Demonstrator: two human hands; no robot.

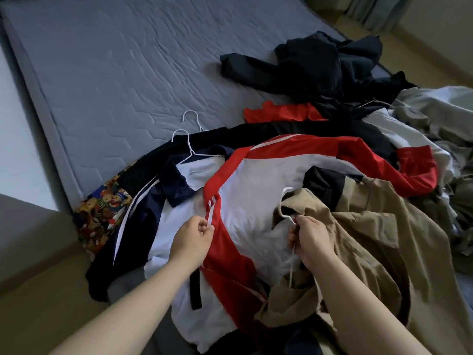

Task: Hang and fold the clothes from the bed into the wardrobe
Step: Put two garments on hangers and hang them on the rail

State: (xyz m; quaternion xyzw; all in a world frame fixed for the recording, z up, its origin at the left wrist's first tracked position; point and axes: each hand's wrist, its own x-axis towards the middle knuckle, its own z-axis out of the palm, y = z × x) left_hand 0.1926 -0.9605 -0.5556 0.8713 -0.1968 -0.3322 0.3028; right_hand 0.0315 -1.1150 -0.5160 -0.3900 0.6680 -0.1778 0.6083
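Two hands work at a clothes pile on the quilted grey bed (102, 73). The left hand (192, 239) pinches the white stripes of a smooth red-and-white jacket (256, 201). The right hand (311, 237) grips a thin white wire hanger (281, 206) inside a crumpled tan coat (371, 239). Two more hangers (190, 147) lie by a navy jacket (176, 188).

I am in a bedroom at home. A big bed (115, 73) with a bare blue-grey mattress fills most of what I see. A heap of clothes (281, 175) lies on it: a red and white top (256, 201), a tan coat (371, 239), dark things (312, 65). White wire hangers (190, 147) lie among them. A curtain (366, 6) hangs in the far corner, and the floor (38, 290) is tan.
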